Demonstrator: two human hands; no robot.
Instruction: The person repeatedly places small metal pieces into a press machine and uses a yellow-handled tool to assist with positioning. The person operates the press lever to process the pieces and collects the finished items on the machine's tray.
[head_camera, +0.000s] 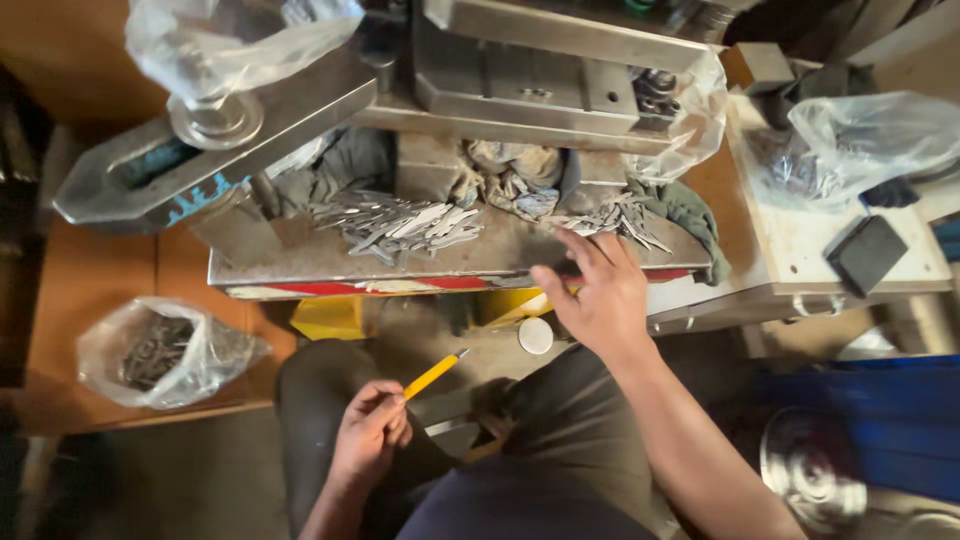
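The left hand (368, 432) is clamping its grip on a yellow tool (433, 375); the right hand (600, 290), fingers apart, is reaching just beside the metal strips (612, 217) lying on the surface (300, 262).

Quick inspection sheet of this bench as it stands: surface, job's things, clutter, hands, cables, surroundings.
Surface: metal press bed, worn, with a red-striped front edge.
Job's things: yellow pencil-like tool; right pile of flat metal blanks; left pile.
Clutter: rags behind the piles; green cloth.
Grippers: left hand holds the yellow tool; right hand reaches open to the right pile.
Cables: nothing seen.
Surroundings: plastic bag of dark parts at left; another bag on the side table.
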